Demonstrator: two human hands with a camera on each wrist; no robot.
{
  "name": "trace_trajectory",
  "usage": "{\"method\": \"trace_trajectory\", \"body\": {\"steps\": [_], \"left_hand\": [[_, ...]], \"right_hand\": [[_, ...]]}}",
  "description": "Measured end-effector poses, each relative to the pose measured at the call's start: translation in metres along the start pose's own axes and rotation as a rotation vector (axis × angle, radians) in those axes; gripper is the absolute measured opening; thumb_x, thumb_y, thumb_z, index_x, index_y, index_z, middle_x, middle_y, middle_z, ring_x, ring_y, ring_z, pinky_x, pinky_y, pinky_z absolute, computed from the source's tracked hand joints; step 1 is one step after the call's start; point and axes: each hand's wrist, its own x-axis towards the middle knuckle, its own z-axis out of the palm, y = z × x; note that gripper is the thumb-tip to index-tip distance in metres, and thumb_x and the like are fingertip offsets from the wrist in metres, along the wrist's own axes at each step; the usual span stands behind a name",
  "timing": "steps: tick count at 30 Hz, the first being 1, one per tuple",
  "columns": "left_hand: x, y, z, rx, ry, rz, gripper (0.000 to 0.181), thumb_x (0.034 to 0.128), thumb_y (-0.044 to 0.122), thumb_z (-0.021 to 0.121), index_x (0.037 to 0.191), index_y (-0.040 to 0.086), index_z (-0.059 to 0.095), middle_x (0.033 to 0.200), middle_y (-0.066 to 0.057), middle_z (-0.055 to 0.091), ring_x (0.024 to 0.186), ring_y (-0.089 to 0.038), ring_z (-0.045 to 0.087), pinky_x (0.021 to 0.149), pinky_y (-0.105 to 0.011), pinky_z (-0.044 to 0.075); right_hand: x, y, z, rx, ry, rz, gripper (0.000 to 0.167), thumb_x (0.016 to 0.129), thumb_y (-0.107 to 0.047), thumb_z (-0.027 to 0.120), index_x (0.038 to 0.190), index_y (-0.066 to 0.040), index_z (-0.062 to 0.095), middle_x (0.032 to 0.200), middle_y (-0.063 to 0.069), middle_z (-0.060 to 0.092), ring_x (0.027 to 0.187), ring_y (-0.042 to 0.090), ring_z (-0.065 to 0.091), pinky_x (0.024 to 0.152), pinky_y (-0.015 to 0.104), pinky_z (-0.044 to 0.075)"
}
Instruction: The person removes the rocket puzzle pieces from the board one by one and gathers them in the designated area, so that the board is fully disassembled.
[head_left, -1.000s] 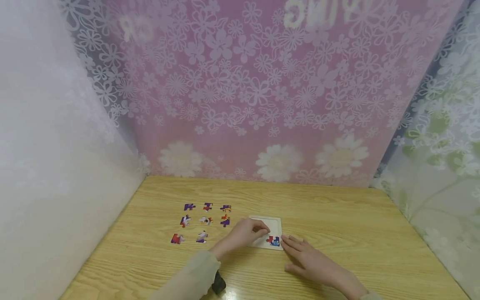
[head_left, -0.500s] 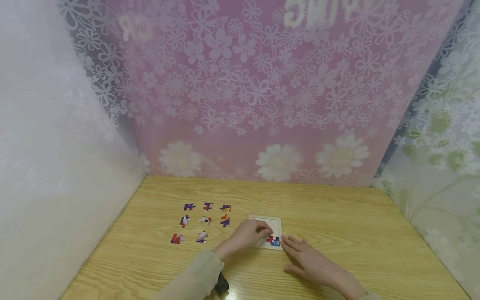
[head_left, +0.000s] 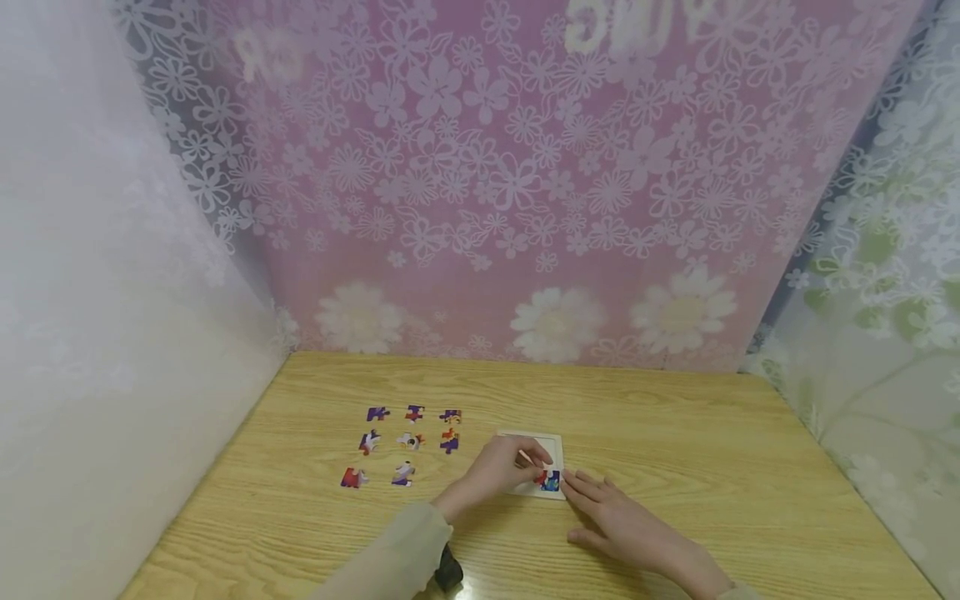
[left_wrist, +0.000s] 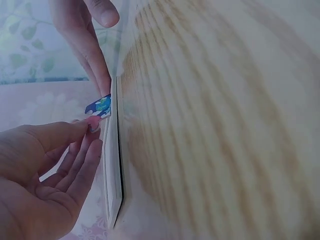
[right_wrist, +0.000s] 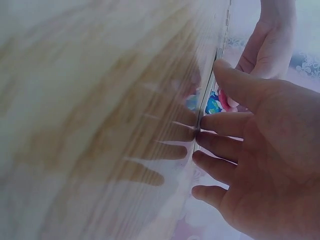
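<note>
A blue-and-red jigsaw piece (head_left: pixel 552 481) lies at the near right corner of a white puzzle tray (head_left: pixel 558 447). In the left wrist view, my left hand (left_wrist: pixel 47 172) pinches the red side of the jigsaw piece (left_wrist: pixel 101 106) between thumb and forefinger, with the blue side tipped up from the tray. The left hand (head_left: pixel 498 468) covers much of the tray's left side in the head view. My right hand (head_left: pixel 618 521) rests flat beside the tray. In the right wrist view, the fingertips of the right hand (right_wrist: pixel 270 155) touch the tray's edge, straight and slightly spread.
Several loose jigsaw pieces (head_left: pixel 411 442) in purple, red and white lie in rows on the wooden table (head_left: pixel 675 433), left of the tray. A pink floral curtain (head_left: pixel 480 208) hangs behind the table. A black device (head_left: pixel 448 571) sits under the left wrist.
My left hand has shifted slightly right and closer to the tray's near right corner, and its fingers have come onto the blue-and-red piece. The right hand has stayed in place.
</note>
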Motion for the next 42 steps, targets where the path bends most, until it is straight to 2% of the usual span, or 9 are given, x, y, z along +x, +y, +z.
{"method": "trace_trajectory", "body": {"steps": [6, 14, 21, 27, 34, 39, 42], "left_hand": [[0.001, -0.003, 0.0, -0.039, -0.017, -0.041, 0.009, 0.0909, 0.007, 0.076, 0.099, 0.011, 0.077, 0.087, 0.005, 0.073, 0.073, 0.0, 0.064, 0.07, -0.017, 0.053], [0.002, -0.004, -0.001, -0.02, -0.034, -0.069, 0.005, 0.0909, 0.011, 0.077, 0.095, 0.011, 0.078, 0.082, 0.008, 0.073, 0.071, 0.001, 0.062, 0.07, -0.017, 0.052], [0.001, -0.006, 0.0, -0.035, -0.033, -0.09, 0.006, 0.0918, 0.014, 0.077, 0.092, 0.008, 0.079, 0.081, 0.007, 0.074, 0.068, 0.0, 0.059, 0.065, -0.017, 0.049], [0.003, -0.012, -0.002, -0.077, -0.019, -0.116, 0.006, 0.0925, 0.018, 0.076, 0.091, 0.014, 0.079, 0.08, 0.01, 0.072, 0.069, -0.001, 0.062, 0.064, -0.018, 0.051], [0.004, -0.011, -0.017, -0.234, -0.031, -0.156, 0.008, 0.0946, 0.017, 0.073, 0.097, 0.011, 0.078, 0.085, 0.004, 0.075, 0.077, -0.011, 0.072, 0.07, -0.027, 0.06], [0.002, -0.011, -0.029, -0.256, -0.036, -0.166, 0.008, 0.0953, 0.017, 0.073, 0.097, 0.011, 0.078, 0.086, 0.001, 0.075, 0.083, -0.02, 0.074, 0.073, -0.032, 0.061], [-0.001, -0.016, -0.035, -0.249, -0.035, -0.163, 0.008, 0.0961, 0.016, 0.072, 0.098, 0.012, 0.078, 0.087, 0.001, 0.075, 0.084, -0.02, 0.074, 0.074, -0.032, 0.061]], "right_hand": [[0.0, 0.0, 0.0, -0.005, -0.009, 0.009, 0.072, 0.102, -0.047, 0.056, 0.151, 0.003, 0.043, 0.157, 0.021, 0.041, 0.142, 0.043, 0.04, 0.11, 0.066, 0.032], [0.001, 0.0, 0.001, 0.0, -0.01, 0.007, 0.071, 0.102, -0.046, 0.057, 0.151, 0.003, 0.043, 0.157, 0.021, 0.041, 0.142, 0.043, 0.04, 0.11, 0.066, 0.031], [0.0, -0.001, -0.001, 0.0, -0.002, 0.0, 0.071, 0.101, -0.046, 0.058, 0.15, 0.004, 0.044, 0.155, 0.022, 0.043, 0.14, 0.044, 0.042, 0.109, 0.068, 0.031], [0.0, -0.001, 0.0, 0.01, 0.002, 0.009, 0.069, 0.102, -0.044, 0.058, 0.15, 0.003, 0.044, 0.156, 0.021, 0.042, 0.141, 0.044, 0.04, 0.111, 0.068, 0.029], [0.0, -0.003, -0.003, -0.014, 0.017, -0.008, 0.066, 0.102, -0.042, 0.059, 0.148, 0.004, 0.047, 0.154, 0.022, 0.044, 0.14, 0.045, 0.042, 0.11, 0.067, 0.031], [-0.001, -0.003, -0.003, -0.04, 0.037, -0.033, 0.067, 0.101, -0.043, 0.059, 0.147, 0.005, 0.049, 0.152, 0.023, 0.046, 0.138, 0.047, 0.044, 0.107, 0.069, 0.033], [-0.001, -0.003, -0.003, -0.036, 0.034, -0.031, 0.067, 0.101, -0.044, 0.059, 0.147, 0.005, 0.049, 0.152, 0.022, 0.047, 0.138, 0.047, 0.044, 0.107, 0.069, 0.033]]}}
